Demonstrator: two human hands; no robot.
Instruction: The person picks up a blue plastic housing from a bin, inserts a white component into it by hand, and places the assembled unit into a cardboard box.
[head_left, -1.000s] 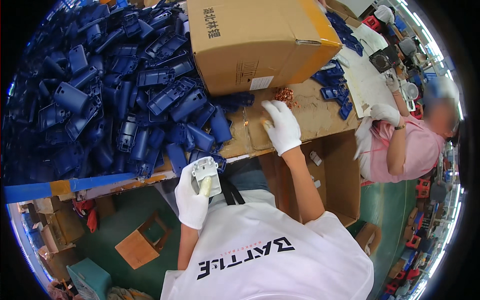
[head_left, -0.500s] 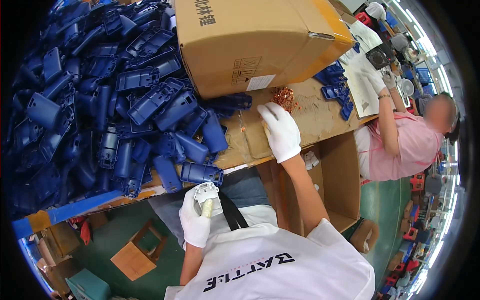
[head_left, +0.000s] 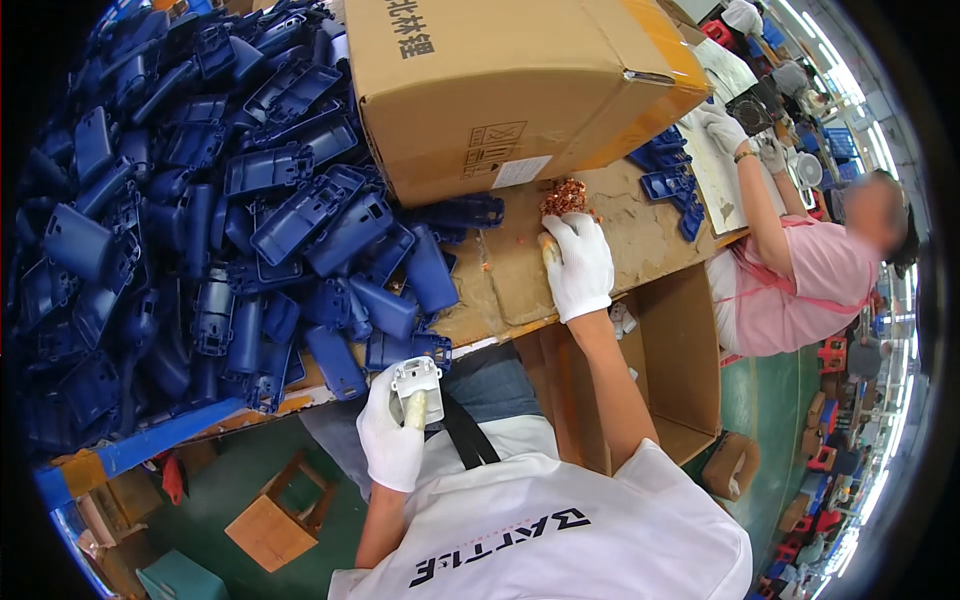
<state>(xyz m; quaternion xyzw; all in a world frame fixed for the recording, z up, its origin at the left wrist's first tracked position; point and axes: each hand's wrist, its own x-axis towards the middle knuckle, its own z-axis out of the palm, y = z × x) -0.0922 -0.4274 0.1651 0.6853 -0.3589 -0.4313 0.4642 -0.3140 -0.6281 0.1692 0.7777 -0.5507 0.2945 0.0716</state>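
My left hand (head_left: 393, 440), in a white glove with a yellowish wrap on the thumb, grips a white plastic housing (head_left: 417, 381) near my lap. The thumb presses on the housing's open inner face. On the cardboard-covered table, my gloved right hand (head_left: 580, 268) has its fingertips drawn together at the near edge of a heap of small copper-coloured parts (head_left: 565, 198). Whatever lies between those fingertips is too small to make out. Just beyond the left hand, a dark blue plastic housing (head_left: 405, 350) lies at the table edge.
A large pile of blue housings (head_left: 290, 215) covers the table's left side. Behind the copper heap stands a big cardboard box (head_left: 480, 100). An open carton (head_left: 680, 350) sits below the table edge by my right arm. A co-worker in pink (head_left: 810, 280) works at the right.
My right hand has shifted slightly right, and its fingers have drawn in at the copper heap. The left hand still holds the white housing in nearly the same place.
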